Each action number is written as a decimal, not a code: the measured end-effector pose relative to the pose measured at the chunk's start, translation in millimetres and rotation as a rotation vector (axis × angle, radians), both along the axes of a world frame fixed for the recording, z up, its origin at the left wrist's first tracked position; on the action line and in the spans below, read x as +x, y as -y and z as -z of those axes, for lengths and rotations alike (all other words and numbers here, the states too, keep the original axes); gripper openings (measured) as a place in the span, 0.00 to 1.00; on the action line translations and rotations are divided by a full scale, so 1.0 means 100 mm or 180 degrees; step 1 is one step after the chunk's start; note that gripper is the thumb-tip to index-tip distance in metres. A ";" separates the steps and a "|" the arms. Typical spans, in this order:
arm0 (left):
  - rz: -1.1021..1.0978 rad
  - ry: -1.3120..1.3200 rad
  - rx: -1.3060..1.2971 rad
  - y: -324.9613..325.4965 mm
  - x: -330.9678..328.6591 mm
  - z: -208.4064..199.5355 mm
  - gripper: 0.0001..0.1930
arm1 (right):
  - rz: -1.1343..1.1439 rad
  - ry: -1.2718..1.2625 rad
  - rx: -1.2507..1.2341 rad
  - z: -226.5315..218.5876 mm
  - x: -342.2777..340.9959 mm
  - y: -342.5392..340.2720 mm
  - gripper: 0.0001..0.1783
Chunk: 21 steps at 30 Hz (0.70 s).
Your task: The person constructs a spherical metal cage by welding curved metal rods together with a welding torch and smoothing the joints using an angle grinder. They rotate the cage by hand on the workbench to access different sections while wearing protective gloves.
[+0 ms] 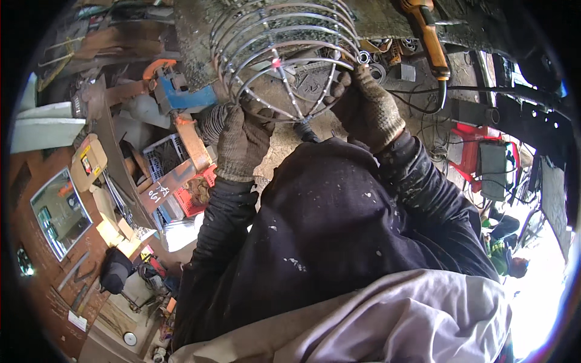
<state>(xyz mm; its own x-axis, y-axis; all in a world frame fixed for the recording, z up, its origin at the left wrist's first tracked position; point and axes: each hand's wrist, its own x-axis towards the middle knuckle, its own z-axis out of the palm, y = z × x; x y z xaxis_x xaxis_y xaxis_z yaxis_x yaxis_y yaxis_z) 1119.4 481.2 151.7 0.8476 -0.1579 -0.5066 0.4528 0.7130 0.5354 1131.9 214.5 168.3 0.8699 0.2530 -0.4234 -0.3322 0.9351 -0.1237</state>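
A cage of bent metal rods (pixel 290 45), with several rings joined by ribs, lies on the worktop in front of me. Its ribs meet at the near end, close to my chest, and one joint bears a small bright red spot. My left hand (pixel 243 142), in a knitted work glove, is closed at the cage's near left side. On the opposite side my gloved right hand (pixel 374 107) grips the near right edge, thumb up against the rods. Both hands' fingertips are partly hidden behind the rods and gloves.
A yellow-orange power tool (pixel 431 42) with a cable lies at the far right. Metal rings (pixel 376 72) sit by my right hand. At left are a blue vise-like clamp (pixel 181 91) and an upright metal beam (pixel 192 142). A red frame (pixel 466 151) stands right; another person (pixel 505 257) is beyond.
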 end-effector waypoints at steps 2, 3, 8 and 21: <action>0.0063 -0.0097 -0.0379 -0.05 0.03 0.05 0.23 | -0.0080 0.0079 -0.0046 -0.03 0.00 0.01 0.15; 0.0070 -0.0010 -0.0107 -0.05 0.00 0.06 0.24 | -0.0115 0.0144 -0.0098 -0.04 0.00 0.00 0.16; 0.0044 0.0222 -0.0355 0.07 0.02 -0.01 0.23 | 0.0011 0.0118 0.0048 -0.11 0.00 -0.01 0.16; 0.0101 0.0398 -0.1570 0.15 0.01 0.04 0.23 | -0.0575 0.0602 0.0442 0.01 -0.02 0.14 0.22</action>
